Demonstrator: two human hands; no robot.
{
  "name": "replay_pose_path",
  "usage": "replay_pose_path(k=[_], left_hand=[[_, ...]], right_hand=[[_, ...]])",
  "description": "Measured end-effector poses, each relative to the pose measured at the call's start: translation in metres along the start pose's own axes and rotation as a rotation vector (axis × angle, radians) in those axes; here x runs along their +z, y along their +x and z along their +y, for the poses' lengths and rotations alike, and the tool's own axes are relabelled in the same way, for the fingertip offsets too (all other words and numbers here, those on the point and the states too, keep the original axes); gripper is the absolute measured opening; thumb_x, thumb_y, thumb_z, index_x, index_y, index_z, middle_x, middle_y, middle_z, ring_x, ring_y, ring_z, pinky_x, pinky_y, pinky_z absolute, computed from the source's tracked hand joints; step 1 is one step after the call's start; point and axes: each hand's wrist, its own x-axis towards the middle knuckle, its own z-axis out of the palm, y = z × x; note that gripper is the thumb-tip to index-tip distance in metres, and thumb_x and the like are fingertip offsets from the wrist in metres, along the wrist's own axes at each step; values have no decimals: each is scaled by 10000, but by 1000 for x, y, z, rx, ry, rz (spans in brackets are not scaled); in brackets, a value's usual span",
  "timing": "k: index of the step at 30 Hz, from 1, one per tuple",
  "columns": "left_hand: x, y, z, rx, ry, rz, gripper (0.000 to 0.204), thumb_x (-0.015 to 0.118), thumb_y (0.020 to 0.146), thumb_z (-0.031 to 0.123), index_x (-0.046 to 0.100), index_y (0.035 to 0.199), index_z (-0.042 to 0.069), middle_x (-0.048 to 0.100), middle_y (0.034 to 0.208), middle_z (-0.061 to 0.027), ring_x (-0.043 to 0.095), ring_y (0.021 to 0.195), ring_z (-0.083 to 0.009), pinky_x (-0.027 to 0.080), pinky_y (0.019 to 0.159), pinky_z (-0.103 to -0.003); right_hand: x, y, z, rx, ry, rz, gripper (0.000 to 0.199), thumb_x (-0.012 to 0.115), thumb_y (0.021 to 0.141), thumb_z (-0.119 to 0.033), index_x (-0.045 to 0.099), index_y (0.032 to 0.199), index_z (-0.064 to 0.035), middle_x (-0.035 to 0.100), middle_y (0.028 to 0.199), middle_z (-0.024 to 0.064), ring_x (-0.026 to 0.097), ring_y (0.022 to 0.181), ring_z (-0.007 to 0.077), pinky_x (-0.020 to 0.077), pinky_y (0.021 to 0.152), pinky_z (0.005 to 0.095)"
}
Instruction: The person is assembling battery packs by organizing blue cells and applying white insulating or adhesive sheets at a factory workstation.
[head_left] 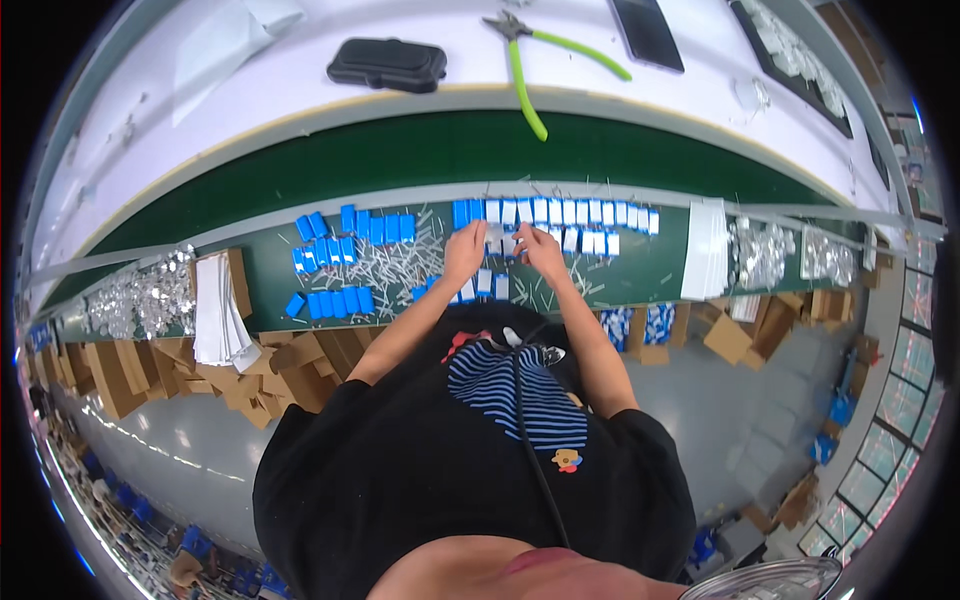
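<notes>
My left hand (466,250) and my right hand (540,250) are close together over the green worktop, fingers pinched, at the front of a row of small blue blocks. A pale piece (497,237) shows between them; what each hand grips is too small to make out. Behind and to the right of my hands runs a row of blue blocks with white faces (583,212), with a shorter row of similar blocks (598,243) in front. Nearer my body, more blue-and-white blocks (485,283) lie partly behind my left forearm.
Left of my hands are groups of blue blocks (340,301) and scattered white strips (390,265). White sheets (706,250) and silvery pieces (762,255) lie right; more silvery pieces (150,295) lie far left. The shelf holds green-handled cutters (518,70), a black case (388,64) and a phone (647,35).
</notes>
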Motion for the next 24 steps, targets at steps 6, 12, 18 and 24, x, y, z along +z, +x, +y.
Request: replay_pose_path(k=[6, 12, 18, 24], left_hand=[[-18, -31, 35, 431, 360, 0, 227, 532, 971, 200, 665, 1141, 130, 663, 1064, -29, 639, 647, -252, 519, 611, -383], [-14, -50, 20, 518, 247, 9, 253, 559, 952, 167, 662, 1180, 134, 634, 1044, -3, 625, 657, -262, 521, 620, -373], [-21, -48, -7, 392, 78, 117, 267, 579, 926, 151, 659, 1179, 124, 640, 1005, -39, 633, 688, -289, 526, 644, -386], [-7, -60, -55, 117, 225, -29, 331, 577, 913, 171, 620, 1239, 136, 663, 975, -65, 654, 732, -322, 531, 658, -406]], right_hand=[[11, -46, -12, 262, 468, 30, 362, 630, 950, -332, 680, 925, 27, 682, 786, 112, 610, 656, 121, 469, 582, 231], [17, -25, 27, 84, 240, 1, 346, 639, 933, -328, 689, 921, 14, 685, 793, 90, 601, 630, 137, 460, 576, 241], [26, 26, 50, -203, -238, 204, 253, 655, 902, -296, 714, 936, -53, 656, 744, 57, 603, 711, 181, 488, 656, 295], [63, 53, 56, -316, -553, 201, 166, 663, 880, -279, 733, 936, -140, 643, 818, 77, 593, 841, 244, 498, 746, 364]])
